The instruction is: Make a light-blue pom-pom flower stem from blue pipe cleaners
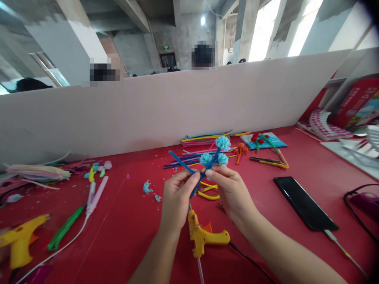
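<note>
Left grip (177, 197), right grip (232, 193) pinch stems (180, 161) over table (124, 225).

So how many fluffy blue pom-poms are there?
3, all on the blue pipe-cleaner stems that the left hand and right hand pinch: top pom-pom, lower-left pom-pom, lower-right pom-pom. None looks hidden.

L hand (177, 199) & R hand (232, 193) meet mid-table (124, 228), with the sprig (214, 156) pinched between them and rising toward the partition (148, 110). Glue gun (203, 234) lies on the table just before the hands — nearer the person. Phone (304, 203) is off to the R, well apart. Stem pile (204, 139) sits behind the sprig, by the partition — 2nd gun (19, 240) at far L.
</note>
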